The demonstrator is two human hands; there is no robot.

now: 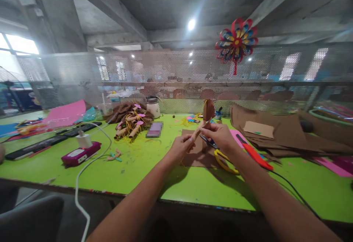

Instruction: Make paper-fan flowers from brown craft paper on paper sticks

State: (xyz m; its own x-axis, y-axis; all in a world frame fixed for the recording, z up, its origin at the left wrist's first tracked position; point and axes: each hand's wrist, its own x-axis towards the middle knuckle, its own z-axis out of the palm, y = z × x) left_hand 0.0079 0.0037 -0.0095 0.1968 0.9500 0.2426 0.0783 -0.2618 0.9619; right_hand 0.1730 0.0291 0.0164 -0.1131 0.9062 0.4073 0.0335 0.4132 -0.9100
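A light-brown paper roll (196,134) slants between my hands, above the table. My left hand (182,145) is closed around its lower end. At the upper end my right hand (219,134) pinches it between thumb and fingers. A darker brown paper piece (209,110) stands up at the top; how it joins the roll I cannot tell. Beneath the hands lies a flat brown paper sheet (190,158). Scissors with yellow handles (226,164) rest by my right wrist, partly hidden by it. Just right of that wrist is a red tool (257,156) with a black cord.
Several paper rolls (135,130) with pink flowers and yellow strands lie in a pile at left. A purple power strip (81,154) with a white cable sits nearer. Stacked brown paper (273,132) covers the right side. A perforated screen (165,65) stands behind the green table (132,176).
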